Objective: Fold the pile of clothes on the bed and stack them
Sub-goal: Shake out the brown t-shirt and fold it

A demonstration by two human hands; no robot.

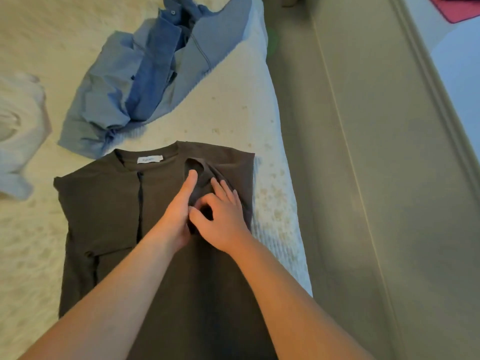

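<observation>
A dark brown T-shirt (104, 216) lies flat on the cream bedspread (39, 35), collar and white label away from me. Its left side is folded inward, and its right sleeve is folded over the chest. My left hand (179, 211) lies on that sleeve with straight fingers, pressing it down. Touching it on the right, my right hand (223, 219) has thumb and forefinger curled in a pinch on the sleeve fabric while its other fingers rest spread on the cloth.
A crumpled heap of blue shirts (145, 81) lies just beyond the T-shirt. A white garment (18, 126) sits at the left edge. The bed's edge (291, 203) runs along the right, with floor and a baseboard (428, 100) beyond.
</observation>
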